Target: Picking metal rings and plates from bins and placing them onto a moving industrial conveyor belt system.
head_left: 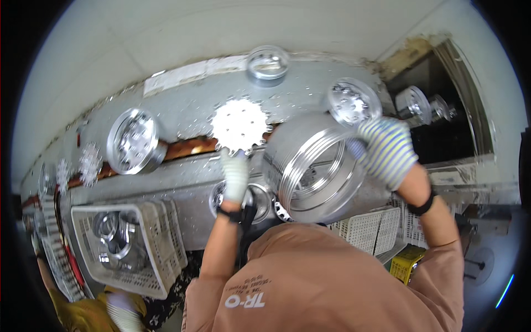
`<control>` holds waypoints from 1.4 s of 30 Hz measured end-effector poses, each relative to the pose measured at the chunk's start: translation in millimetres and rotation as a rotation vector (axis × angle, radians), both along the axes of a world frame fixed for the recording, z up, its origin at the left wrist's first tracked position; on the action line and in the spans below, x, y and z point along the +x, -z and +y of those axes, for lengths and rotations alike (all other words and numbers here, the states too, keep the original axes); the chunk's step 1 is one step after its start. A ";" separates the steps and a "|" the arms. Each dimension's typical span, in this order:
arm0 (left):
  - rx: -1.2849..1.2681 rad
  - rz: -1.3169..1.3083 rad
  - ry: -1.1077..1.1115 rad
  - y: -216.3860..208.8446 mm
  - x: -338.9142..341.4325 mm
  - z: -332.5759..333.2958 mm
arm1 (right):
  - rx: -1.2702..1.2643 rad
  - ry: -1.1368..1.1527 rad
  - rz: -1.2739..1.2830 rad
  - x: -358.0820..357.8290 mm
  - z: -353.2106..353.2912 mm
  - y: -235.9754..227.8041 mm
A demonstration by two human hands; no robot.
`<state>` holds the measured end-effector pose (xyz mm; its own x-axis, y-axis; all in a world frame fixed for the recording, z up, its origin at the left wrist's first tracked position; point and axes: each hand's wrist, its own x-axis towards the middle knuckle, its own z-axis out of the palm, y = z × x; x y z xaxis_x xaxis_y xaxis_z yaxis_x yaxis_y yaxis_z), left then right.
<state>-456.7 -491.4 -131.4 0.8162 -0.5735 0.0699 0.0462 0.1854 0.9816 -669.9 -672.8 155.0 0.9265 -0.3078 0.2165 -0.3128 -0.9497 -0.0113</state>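
Note:
My right hand (387,150), in a striped glove, grips the rim of a large shiny metal cylinder (312,174) with a threaded inner edge, held up just in front of me. My left hand (235,176), in a white glove, reaches forward and pinches the lower edge of a bright toothed metal disc (241,125) against the grey machine surface (193,110). The two hands are apart, with the cylinder between them. My orange sleeves and chest fill the lower middle.
Round metal parts sit on the grey surface at the left (133,141), top (268,62) and right (352,102). A white plastic basket (160,260) holds metal rings at lower left; another basket (371,228) and a yellow box (406,261) lie at right. Another person's gloved hand (120,311) shows at the bottom left.

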 end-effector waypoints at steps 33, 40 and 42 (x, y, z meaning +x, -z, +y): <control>0.932 -1.122 0.357 -15.1 -37.2 -79.9 | 0.248 0.086 0.116 59.6 -100.8 -12.8; 0.813 -0.855 0.216 -12.6 -30.3 -87.2 | 0.037 -0.386 0.569 216.0 -74.2 23.0; 0.842 -1.034 0.120 -17.2 -42.0 -87.7 | -0.248 -0.542 0.671 205.2 -73.7 16.5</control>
